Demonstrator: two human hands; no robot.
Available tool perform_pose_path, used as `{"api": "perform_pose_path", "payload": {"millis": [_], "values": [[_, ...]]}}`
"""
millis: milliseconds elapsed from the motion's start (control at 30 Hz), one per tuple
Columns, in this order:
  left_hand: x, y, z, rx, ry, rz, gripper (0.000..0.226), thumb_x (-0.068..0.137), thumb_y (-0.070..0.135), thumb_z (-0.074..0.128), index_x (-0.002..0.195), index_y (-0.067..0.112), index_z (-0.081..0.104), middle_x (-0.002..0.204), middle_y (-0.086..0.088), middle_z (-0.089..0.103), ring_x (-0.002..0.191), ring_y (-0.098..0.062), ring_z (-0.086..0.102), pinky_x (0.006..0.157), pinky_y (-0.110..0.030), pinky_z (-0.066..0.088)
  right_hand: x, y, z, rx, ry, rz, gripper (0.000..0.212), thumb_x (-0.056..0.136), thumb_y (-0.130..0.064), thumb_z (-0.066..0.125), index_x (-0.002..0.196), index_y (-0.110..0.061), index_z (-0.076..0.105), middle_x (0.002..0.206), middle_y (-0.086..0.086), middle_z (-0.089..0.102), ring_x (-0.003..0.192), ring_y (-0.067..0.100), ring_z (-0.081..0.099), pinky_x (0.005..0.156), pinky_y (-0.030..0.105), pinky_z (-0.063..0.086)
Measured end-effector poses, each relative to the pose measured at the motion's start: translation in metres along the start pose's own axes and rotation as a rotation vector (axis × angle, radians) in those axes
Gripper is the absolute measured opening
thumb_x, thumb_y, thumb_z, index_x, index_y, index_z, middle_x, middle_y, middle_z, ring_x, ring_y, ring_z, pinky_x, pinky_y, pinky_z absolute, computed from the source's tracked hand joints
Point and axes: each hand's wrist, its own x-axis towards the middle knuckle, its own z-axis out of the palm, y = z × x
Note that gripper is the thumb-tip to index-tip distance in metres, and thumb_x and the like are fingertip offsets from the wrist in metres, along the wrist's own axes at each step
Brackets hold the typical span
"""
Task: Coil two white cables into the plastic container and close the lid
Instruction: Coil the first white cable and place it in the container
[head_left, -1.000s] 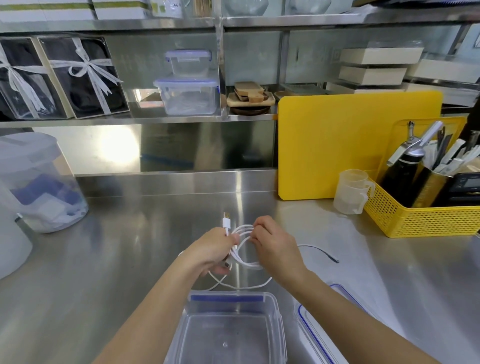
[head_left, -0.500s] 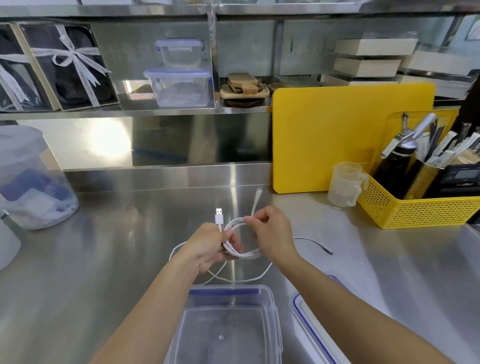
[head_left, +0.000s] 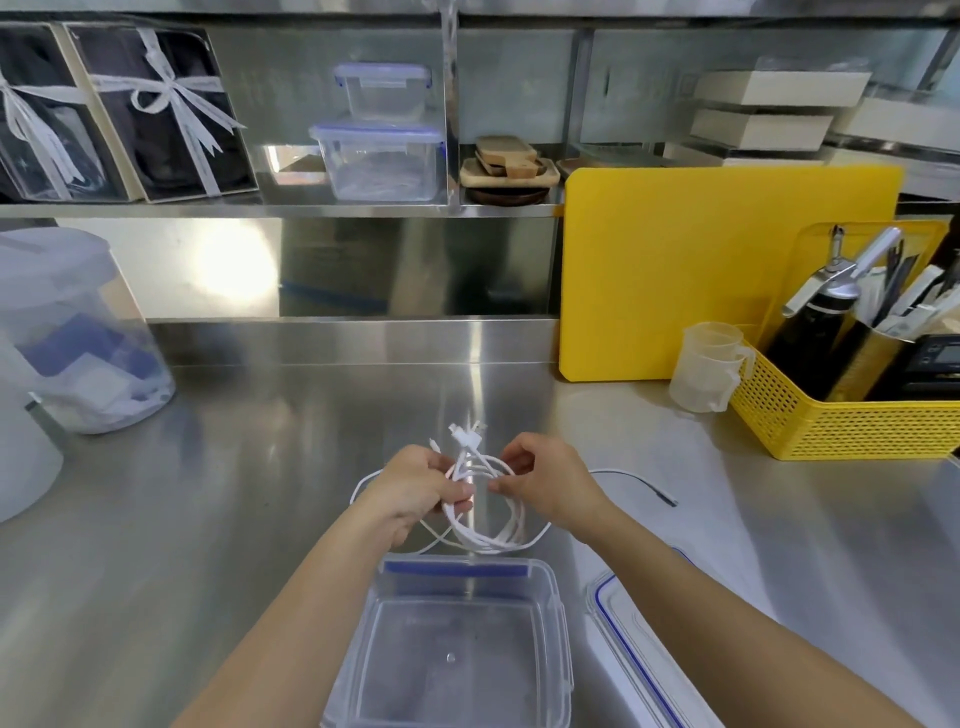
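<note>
My left hand (head_left: 415, 488) grips a coiled white cable (head_left: 491, 535) above the steel counter; its plug ends stick up between my hands. My right hand (head_left: 545, 480) pinches the same coil from the right side. A second thin white cable (head_left: 631, 478) lies on the counter beneath and trails right to a dark tip. The clear plastic container (head_left: 543, 587) sits open and empty just in front of me, below the hands. Its blue-rimmed lid (head_left: 639, 644) lies flat to the right of it.
A yellow cutting board (head_left: 717, 270) leans at the back right, with a clear measuring cup (head_left: 709, 366) and a yellow basket (head_left: 852, 421) of tools beside it. A large lidded tub (head_left: 78, 332) stands at the left. Shelves behind hold boxes and containers.
The coil has gained turns and tightened between my hands. The plug ends now stand together above the coil, and my right hand has come in closer to the left.
</note>
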Motion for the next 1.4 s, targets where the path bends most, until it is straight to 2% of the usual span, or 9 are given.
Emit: {"api": "perform_pose_path", "payload": {"millis": [133, 267, 433, 633, 767, 867, 1000, 1167, 1400], "values": [[-0.006, -0.002, -0.011, -0.001, 0.067, 0.013, 0.011, 0.072, -0.009, 0.07, 0.074, 0.002, 0.068, 0.064, -0.011, 0.066, 0.055, -0.017, 0.063, 0.057, -0.025, 0.056, -0.006, -0.003, 0.007, 0.093, -0.04, 0.045, 0.027, 0.07, -0.016, 0.078, 0.092, -0.009, 0.063, 0.081, 0.005, 0.063, 0.072, 0.016, 0.058, 0.072, 0.032, 0.051], [-0.015, -0.013, -0.019, -0.02, 0.081, -0.025, 0.021, 0.069, -0.009, 0.072, 0.073, 0.011, 0.064, 0.066, -0.006, 0.067, 0.063, -0.019, 0.062, 0.06, -0.028, 0.052, -0.014, -0.006, 0.016, 0.139, -0.141, 0.074, 0.016, 0.069, -0.01, 0.077, 0.076, -0.012, 0.062, 0.069, 0.003, 0.059, 0.066, 0.018, 0.057, 0.073, 0.038, 0.054], [-0.028, -0.029, -0.029, 0.093, 0.009, -0.055, 0.021, 0.073, -0.009, 0.068, 0.075, 0.01, 0.059, 0.071, -0.008, 0.063, 0.057, -0.014, 0.062, 0.051, -0.024, 0.053, -0.028, -0.01, 0.03, 0.136, -0.231, 0.079, 0.021, 0.071, -0.004, 0.076, 0.073, -0.011, 0.056, 0.061, 0.001, 0.053, 0.052, 0.012, 0.054, 0.053, 0.027, 0.056], [-0.038, -0.053, -0.025, 0.417, 0.085, 0.056, 0.021, 0.074, 0.0, 0.068, 0.069, 0.013, 0.052, 0.067, -0.007, 0.058, 0.067, -0.024, 0.053, 0.068, -0.034, 0.045, -0.041, -0.006, 0.051, 0.039, -0.264, 0.115, 0.019, 0.071, -0.005, 0.075, 0.08, -0.002, 0.058, 0.063, 0.004, 0.055, 0.051, 0.016, 0.057, 0.051, 0.03, 0.057], [-0.043, -0.068, -0.019, 0.626, 0.121, 0.09, 0.01, 0.077, 0.008, 0.065, 0.083, 0.008, 0.058, 0.094, -0.014, 0.068, 0.088, -0.031, 0.062, 0.07, -0.031, 0.044, -0.044, 0.001, 0.063, -0.066, -0.28, 0.127, 0.022, 0.073, -0.007, 0.073, 0.085, 0.005, 0.061, 0.07, 0.011, 0.062, 0.053, 0.02, 0.061, 0.053, 0.03, 0.057], [-0.044, -0.078, -0.018, 0.667, 0.093, 0.049, 0.011, 0.08, 0.01, 0.063, 0.085, 0.013, 0.053, 0.099, -0.012, 0.066, 0.092, -0.03, 0.06, 0.069, -0.028, 0.039, -0.044, 0.004, 0.074, -0.2, -0.24, 0.086, 0.021, 0.073, -0.013, 0.072, 0.085, 0.003, 0.064, 0.081, 0.018, 0.067, 0.067, 0.027, 0.064, 0.062, 0.036, 0.054], [-0.037, -0.089, -0.015, 0.704, 0.091, -0.022, 0.018, 0.079, 0.004, 0.056, 0.097, 0.003, 0.057, 0.105, -0.017, 0.065, 0.094, -0.032, 0.06, 0.071, -0.031, 0.043, -0.046, 0.009, 0.091, -0.497, -0.194, -0.029, 0.018, 0.08, -0.017, 0.063, 0.092, -0.004, 0.064, 0.097, 0.018, 0.063, 0.086, 0.035, 0.061, 0.069, 0.035, 0.047], [-0.035, -0.103, -0.008, 0.936, 0.105, -0.072, 0.027, 0.087, 0.007, 0.045, 0.114, 0.003, 0.048, 0.12, -0.018, 0.054, 0.109, -0.035, 0.054, 0.084, -0.036, 0.043, -0.052, 0.025, 0.114, -0.424, -0.2, -0.001, 0.012, 0.082, -0.006, 0.052, 0.086, -0.004, 0.062, 0.096, 0.017, 0.066, 0.083, 0.034, 0.063, 0.069, 0.036, 0.052], [-0.03, -0.116, 0.001, 1.084, 0.118, -0.046, 0.032, 0.09, 0.006, 0.039, 0.12, 0.005, 0.051, 0.116, -0.017, 0.062, 0.104, -0.033, 0.06, 0.076, -0.033, 0.044, -0.056, 0.038, 0.127, -0.514, -0.143, -0.023, 0.02, 0.085, -0.016, 0.052, 0.102, -0.013, 0.062, 0.103, 0.01, 0.066, 0.091, 0.028, 0.062, 0.077, 0.04, 0.055]]}}
